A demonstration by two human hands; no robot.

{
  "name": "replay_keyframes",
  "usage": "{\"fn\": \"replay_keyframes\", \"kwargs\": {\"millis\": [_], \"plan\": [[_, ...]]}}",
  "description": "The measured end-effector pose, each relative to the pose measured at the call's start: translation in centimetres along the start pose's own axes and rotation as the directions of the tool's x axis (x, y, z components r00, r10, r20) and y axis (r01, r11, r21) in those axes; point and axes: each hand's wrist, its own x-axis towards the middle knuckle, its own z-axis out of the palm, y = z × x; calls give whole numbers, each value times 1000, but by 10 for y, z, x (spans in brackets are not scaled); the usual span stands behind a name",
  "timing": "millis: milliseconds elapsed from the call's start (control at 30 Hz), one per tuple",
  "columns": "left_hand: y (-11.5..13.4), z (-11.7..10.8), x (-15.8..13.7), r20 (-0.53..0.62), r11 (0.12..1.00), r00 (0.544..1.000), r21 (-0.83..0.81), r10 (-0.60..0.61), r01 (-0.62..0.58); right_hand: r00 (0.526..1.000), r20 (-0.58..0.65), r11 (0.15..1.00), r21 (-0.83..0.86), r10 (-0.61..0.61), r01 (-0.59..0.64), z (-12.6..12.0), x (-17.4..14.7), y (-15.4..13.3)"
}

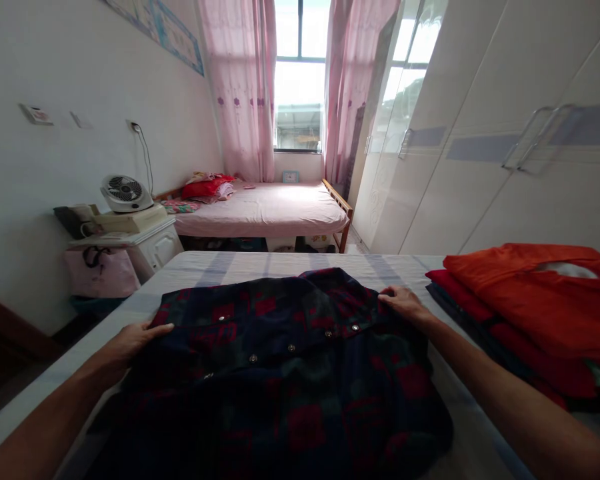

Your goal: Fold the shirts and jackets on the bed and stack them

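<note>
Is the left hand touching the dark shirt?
Touching: the head view shows the left hand at the shirt's edge, thumb lying over the cloth.

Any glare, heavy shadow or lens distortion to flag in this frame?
Head view: window blown out nearly white, mirrored brightly in the wardrobe; head view, bottom edge: patterned garment sinks into darkness; head view, right side: wide-angle stretch seems to make the wardrobe lean.

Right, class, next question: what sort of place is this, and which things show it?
Probably a bedroom in a home: a pink-sheeted wooden bed, tall white silver-handled cupboards and long pink fabric curtains all point that way.
</note>
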Motion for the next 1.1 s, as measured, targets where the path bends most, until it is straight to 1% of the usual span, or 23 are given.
{"fn": "replay_keyframes", "kwargs": {"millis": [67, 100, 133, 200, 267, 300, 367, 400, 467, 533, 600, 667, 733, 800, 867, 900, 933, 967, 1000, 1033, 1067, 1100], "plan": [[-4, -12, -1, 17, 986, 1000, -164, -25, 27, 999, -20, 999, 24, -45, 46, -7, -4, 1], [-7, -19, -1, 4, 975, 999, -219, -37, 37, 997, -50, 998, 11, -62, 62, -11, -6, 4], [-10, -25, -2, -13, 971, 998, -235, -54, 49, 994, -80, 997, -30, -77, 75, -16, -7, 9], [-17, -34, -5, -11, 984, 995, -153, -98, 95, 988, -109, 981, -172, -111, 91, -23, -6, 24], [-22, -35, -10, 37, 989, 990, -61, -135, 137, 987, -71, 944, -309, -145, 117, -25, -3, 39], [-23, -34, -13, 53, 988, 988, -48, -142, 145, 985, -48, 926, -351, -168, 141, -23, -1, 44], [-25, -26, -18, 43, 991, 992, -57, -117, 119, 975, -46, 891, -416, -219, 181, -18, 2, 50], [-26, -21, -20, 16, 994, 996, -59, -86, 87, 968, -67, 874, -449, -242, 188, -15, 3, 50], [-25, -10, -22, -64, 999, 998, -54, 4, -7, 956, -117, 847, -501, -269, 177, -9, 6, 43], [-25, -1, -22, -128, 996, 989, -24, 79, -83, 958, -109, 838, -517, -267, 175, -4, 10, 31], [-24, 4, -22, -132, 996, 987, 9, 93, -93, 967, -35, 837, -509, -254, 201, 2, 15, 18], [-23, 5, -22, -94, 998, 994, 27, 60, -57, 970, 35, 833, -505, -240, 225, 8, 20, 4], [-21, 1, -22, -40, 999, 999, 21, 27, -26, 972, 114, 826, -513, -207, 236, 12, 24, -7], [-18, -6, -24, -4, 999, 999, -15, 33, -33, 959, 206, 843, -464, -197, 273, 9, 25, -16], [-14, -13, -29, -10, 995, 997, -75, 71, -72, 946, 232, 907, -303, -226, 291, 0, 22, -20], [-12, -15, -33, -28, 990, 994, -95, 101, -103, 945, 216, 940, -185, -245, 286, -6, 21, -20], [-11, -15, -38, -53, 985, 987, -83, 150, -154, 949, 196, 962, -71, -247, 265, -13, 19, -19], [-10, -14, -46, -79, 975, 972, -22, 220, -222, 954, 189, 972, 16, -232, 233, -19, 18, -16], [-10, -10, -55, -81, 951, 949, 89, 305, -298, 959, 192, 978, 61, -208, 200, -25, 17, -12], [-11, -3, -65, -41, 897, 919, 236, 393, -373, 962, 196, 982, 64, -189, 180, -29, 18, -7], [-12, 5, -75, 44, 808, 885, 390, 463, -442, 964, 194, 983, 38, -181, 177, -30, 20, -1], [-13, 15, -85, 155, 697, 858, 522, 490, -492, 966, 180, 982, -2, -186, 190, -30, 22, 5]]}}
